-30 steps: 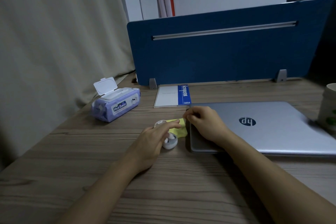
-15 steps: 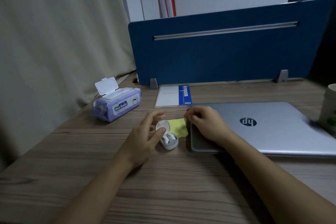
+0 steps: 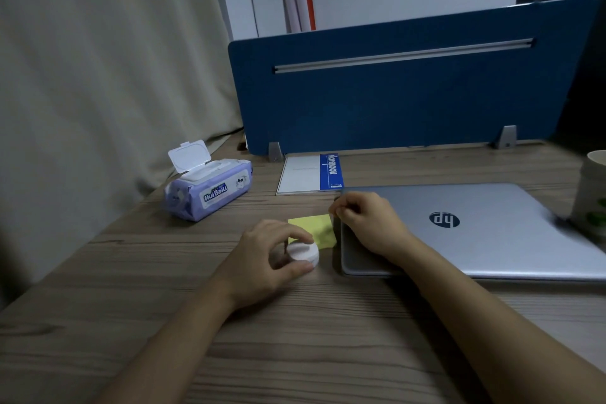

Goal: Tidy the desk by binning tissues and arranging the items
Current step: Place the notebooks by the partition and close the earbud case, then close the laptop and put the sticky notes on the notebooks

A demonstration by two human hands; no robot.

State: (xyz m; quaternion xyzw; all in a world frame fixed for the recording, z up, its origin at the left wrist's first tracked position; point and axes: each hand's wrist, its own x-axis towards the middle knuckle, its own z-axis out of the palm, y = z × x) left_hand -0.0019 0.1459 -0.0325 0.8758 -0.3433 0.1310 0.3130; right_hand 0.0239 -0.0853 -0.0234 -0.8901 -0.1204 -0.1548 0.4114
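Observation:
A small round white earbud case point(image 3: 303, 252) sits on the wooden desk point(image 3: 295, 338), its lid down. My left hand point(image 3: 265, 256) wraps it between thumb and fingers. A yellow sticky-note pad point(image 3: 316, 229) lies just behind the case. My right hand point(image 3: 367, 220) rests on the near left corner of a closed silver laptop point(image 3: 485, 229), fingertips pinched at the pad's far right corner. A purple wet-wipe pack point(image 3: 210, 192) with its white flap up stands at the left. A white and blue notebook point(image 3: 310, 174) lies behind the pad.
A blue divider panel point(image 3: 410, 92) stands along the desk's back edge. At the right edge stands a pale cup with green marks point(image 3: 592, 197). A beige curtain point(image 3: 98, 75) hangs along the left side.
The earbud case stood open with the earbuds showing; my left hand has pressed its lid down and now grips it. My right hand stayed at the laptop corner.

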